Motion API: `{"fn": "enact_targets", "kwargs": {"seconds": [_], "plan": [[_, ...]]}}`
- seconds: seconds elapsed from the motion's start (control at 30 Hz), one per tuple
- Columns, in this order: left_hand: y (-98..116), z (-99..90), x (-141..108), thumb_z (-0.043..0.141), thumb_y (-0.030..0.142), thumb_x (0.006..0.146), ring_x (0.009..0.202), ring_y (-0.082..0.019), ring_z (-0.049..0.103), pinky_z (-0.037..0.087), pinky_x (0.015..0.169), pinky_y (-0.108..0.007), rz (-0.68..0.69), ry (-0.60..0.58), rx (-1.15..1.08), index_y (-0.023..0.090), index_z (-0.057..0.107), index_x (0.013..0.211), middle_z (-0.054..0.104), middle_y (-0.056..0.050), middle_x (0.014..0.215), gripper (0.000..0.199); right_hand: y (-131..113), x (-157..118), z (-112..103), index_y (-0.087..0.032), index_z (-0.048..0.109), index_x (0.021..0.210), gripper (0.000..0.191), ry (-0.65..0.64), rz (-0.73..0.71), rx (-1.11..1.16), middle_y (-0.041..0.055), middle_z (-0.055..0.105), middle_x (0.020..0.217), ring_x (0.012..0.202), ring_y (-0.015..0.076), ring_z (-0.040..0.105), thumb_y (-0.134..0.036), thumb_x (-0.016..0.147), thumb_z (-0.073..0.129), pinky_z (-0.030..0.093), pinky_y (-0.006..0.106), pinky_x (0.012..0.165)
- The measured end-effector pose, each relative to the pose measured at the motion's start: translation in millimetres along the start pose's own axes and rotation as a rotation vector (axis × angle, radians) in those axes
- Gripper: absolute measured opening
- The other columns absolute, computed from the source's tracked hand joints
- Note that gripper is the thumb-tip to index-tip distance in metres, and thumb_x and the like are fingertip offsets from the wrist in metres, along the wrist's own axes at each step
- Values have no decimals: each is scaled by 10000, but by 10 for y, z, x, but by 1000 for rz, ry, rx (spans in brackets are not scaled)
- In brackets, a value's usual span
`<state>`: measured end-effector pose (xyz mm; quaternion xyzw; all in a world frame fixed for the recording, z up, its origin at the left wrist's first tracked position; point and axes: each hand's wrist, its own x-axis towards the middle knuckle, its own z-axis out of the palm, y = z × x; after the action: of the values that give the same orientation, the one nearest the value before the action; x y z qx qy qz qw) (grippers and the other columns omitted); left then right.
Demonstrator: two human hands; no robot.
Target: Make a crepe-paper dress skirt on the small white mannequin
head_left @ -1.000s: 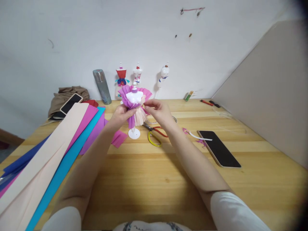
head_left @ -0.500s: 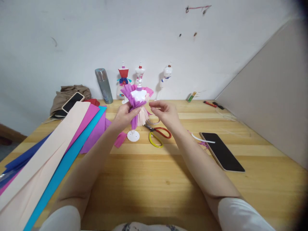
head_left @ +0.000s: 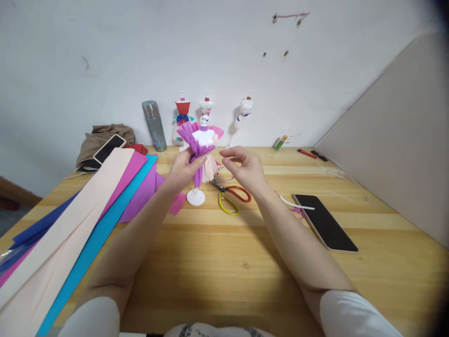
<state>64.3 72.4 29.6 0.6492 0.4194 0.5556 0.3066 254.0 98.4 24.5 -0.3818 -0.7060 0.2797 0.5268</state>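
Dress-form mannequin (head_left: 204, 136): tilted slightly, between eleven and twelve o'clock.
Left hand (head_left: 184, 167): purple crepe paper (head_left: 199, 150) pinched against the bodice.
Right hand (head_left: 243, 164): fingertips parted at its three o'clock, withdrawn since a second ago; wrap now steadied one-handed.

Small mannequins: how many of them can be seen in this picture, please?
4: the front mannequin, held by the left hand; behind it, the red-topped mannequin, the partly hidden mannequin, and, farther right, the blue-trimmed mannequin.
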Motion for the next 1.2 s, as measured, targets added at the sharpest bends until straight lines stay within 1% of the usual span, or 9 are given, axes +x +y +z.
{"fn": "enact_targets", "kwargs": {"seconds": [0.2, 0.33, 0.43, 0.63, 0.73, 0.87, 0.97, 1.07, 1.2], "plan": [[71, -36, -33, 699, 403, 819, 957, -263, 671, 523, 868, -384, 30, -63, -17, 161, 714, 1019, 734, -70, 978, 314, 21, 13, -17, -216, 744, 905, 188, 15, -16, -17, 69, 759, 1004, 988, 248, 702, -219, 769, 615, 545, 468, 902], [70, -79, -40, 698, 409, 826, 1044, -270, 665, 517, 951, -400, 53, -136, -55, 169, 720, 1075, 735, -79, 1071, 346, 3, 15, -36, -213, 742, 901, 183, 31, -23, -22, 66, 763, 992, 968, 246, 704, -217, 766, 619, 544, 470, 900], [37, -106, -30, 693, 420, 836, 1098, -283, 658, 502, 1001, -416, 56, -163, -70, 166, 723, 1099, 737, -88, 1107, 367, -23, 14, -63, -206, 746, 915, 197, -4, -21, -45, 77, 760, 995, 978, 254, 701, -212, 766, 617, 542, 481, 908], [-83, -167, -14, 742, 449, 790, 1194, -320, 638, 478, 1066, -480, -29, -216, -257, 176, 702, 1186, 728, -115, 1191, 482, -40, 14, -128, -190, 743, 896, 166, -78, 48, -81, 98, 751, 998, 938, 252, 701, -228, 769, 642, 560, 457, 855], [-114, -189, -15, 747, 465, 781, 1198, -330, 641, 483, 1067, -485, -51, -234, -307, 179, 708, 1177, 732, -115, 1185, 490, -63, 7, -146, -189, 745, 909, 181, -122, 83, -11, 92, 757, 989, 887, 235, 702, -256, 764, 661, 568, 434, 825], [-121, -194, -10, 745, 462, 787, 1184, -311, 647, 464, 1095, -477, -51, -245, -282, 182, 712, 1163, 732, -95, 1190, 469, -113, -7, -136, -199, 746, 890, 213, -195, 117, 165, 75, 766, 974, 877, 217, 705, -346, 737, 725, 576, 390, 808], [-119, -180, -3, 767, 462, 769, 1143, -298, 664, 478, 1075, -473, -63, -257, -278, 177, 711, 1152, 738, -87, 1161, 480, -130, -22, -89, -202, 737, 860, 238, -197, 114, 254, 62, 763, 956, 891, 206, 706, -385, 709, 762, 578, 370, 830], [-124, -160, 0, 776, 477, 763, 1061, -289, 695, 519, 1005, -459, -103, -257, -291, 173, 721, 1106, 753, -86, 1078, 462, -118, -37, -18, -201, 730, 867, 250, -166, 118, 307, 56, 763, 944, 881, 198, 709, -378, 694, 765, 583, 365, 831], [-132, -147, 8, 780, 506, 756, 995, -288, 711, 545, 939, -437, -142, -231, -305, 164, 727, 1029, 761, -92, 989, 441, -115, -53, 48, -194, 712, 839, 180, -88, 119, 196, 56, 750, 888, 795, 183, 687, -329, 721, 717, 572, 348, 742]]}}
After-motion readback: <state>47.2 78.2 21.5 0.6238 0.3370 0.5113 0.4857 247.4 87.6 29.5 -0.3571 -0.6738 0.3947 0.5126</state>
